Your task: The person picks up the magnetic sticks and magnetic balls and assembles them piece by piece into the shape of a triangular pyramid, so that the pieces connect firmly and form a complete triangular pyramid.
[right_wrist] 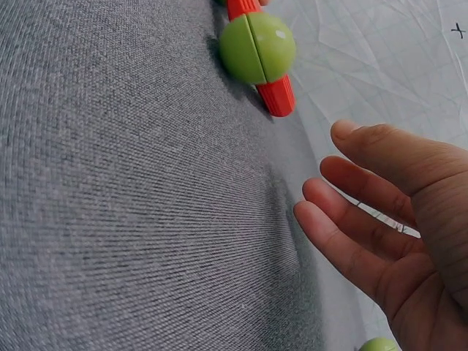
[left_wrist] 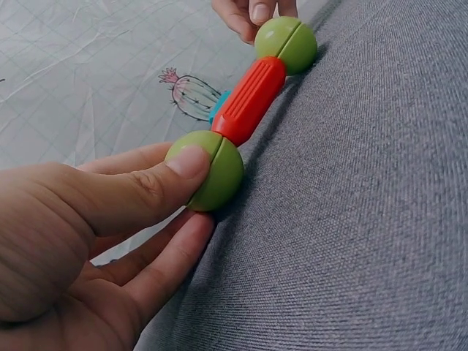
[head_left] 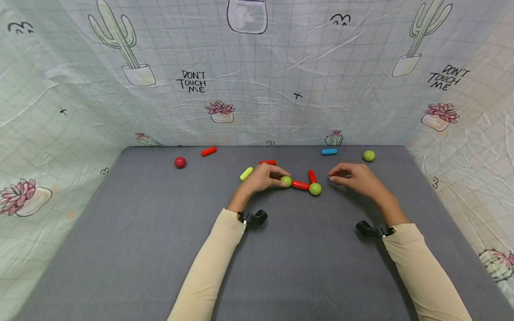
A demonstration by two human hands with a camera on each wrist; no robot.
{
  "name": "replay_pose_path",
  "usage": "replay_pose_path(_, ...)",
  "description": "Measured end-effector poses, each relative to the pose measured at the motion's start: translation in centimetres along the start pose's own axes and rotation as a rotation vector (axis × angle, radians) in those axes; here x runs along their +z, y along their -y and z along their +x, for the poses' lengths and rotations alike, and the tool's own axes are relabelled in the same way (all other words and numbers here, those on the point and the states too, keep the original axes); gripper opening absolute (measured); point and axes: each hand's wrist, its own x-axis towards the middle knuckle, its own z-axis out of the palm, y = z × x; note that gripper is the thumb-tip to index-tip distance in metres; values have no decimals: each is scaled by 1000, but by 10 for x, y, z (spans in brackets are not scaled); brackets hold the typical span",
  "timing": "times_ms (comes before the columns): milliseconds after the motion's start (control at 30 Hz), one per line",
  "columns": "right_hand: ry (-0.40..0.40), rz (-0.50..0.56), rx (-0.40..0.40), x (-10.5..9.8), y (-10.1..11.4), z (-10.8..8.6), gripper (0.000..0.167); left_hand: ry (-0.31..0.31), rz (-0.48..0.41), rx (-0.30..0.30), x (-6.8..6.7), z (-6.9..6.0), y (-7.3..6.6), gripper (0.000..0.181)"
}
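My left hand (head_left: 263, 177) pinches a green ball (left_wrist: 208, 172) between thumb and fingers. A red rod (left_wrist: 252, 101) runs from that ball to a second green ball (head_left: 315, 189). From the second ball another red rod (head_left: 312, 176) points toward the back of the table. These joined pieces lie on the grey tabletop. My right hand (head_left: 353, 177) is to the right of them, apart from the second ball, with its fingers loosely bent and nothing held. In the right wrist view its thumb and fingers (right_wrist: 336, 234) are spread apart.
Behind my left hand lie a yellow-green rod (head_left: 246, 174) and a partly hidden red rod (head_left: 268, 162). A red ball (head_left: 180, 162) and a red rod (head_left: 209, 151) are at the back left. A blue rod (head_left: 329, 152) and green ball (head_left: 369, 155) sit back right, near the patterned cloth (head_left: 257, 80).
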Motion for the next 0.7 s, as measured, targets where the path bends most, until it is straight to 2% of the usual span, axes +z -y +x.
replay_pose_path(267, -17, -14, -15, -4, -3, 6, 17, 18, 9, 18, -1, -1, 0, 32)
replay_pose_path(467, -30, 10, -35, -9, -9, 17, 18, 21, 22, 26, -1, -1, 0, 33)
replay_pose_path(700, -8, 39, 11, -16, -17, 30, 26, 32, 43, 36, 0, -1, 0, 34)
